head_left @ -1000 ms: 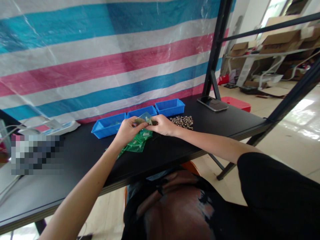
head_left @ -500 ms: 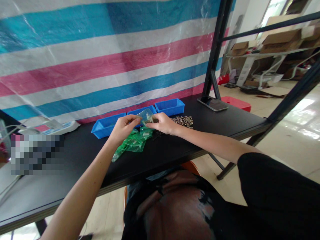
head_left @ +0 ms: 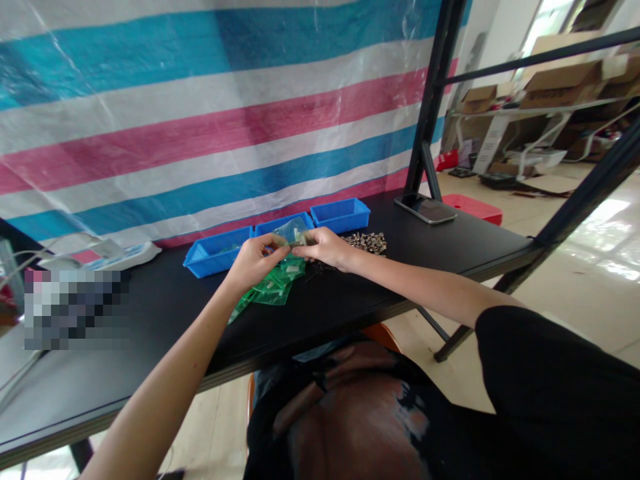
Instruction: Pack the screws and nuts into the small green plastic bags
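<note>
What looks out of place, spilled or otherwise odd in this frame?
A pixelated block hides part of the black table at left. Small metal parts lie loose before the rightmost blue bin rather than inside one, perhaps deliberately. No damage is evident.

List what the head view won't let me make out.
Clear bag: lower end, head view, behind left hand and right hand.
Middle blue tray: front, head view, mostly behind clear bag and hands.
Metal parts: exact shapes, head view, too small.
Pixelated patch: whatever lies beneath, head view, blocked out.
</note>
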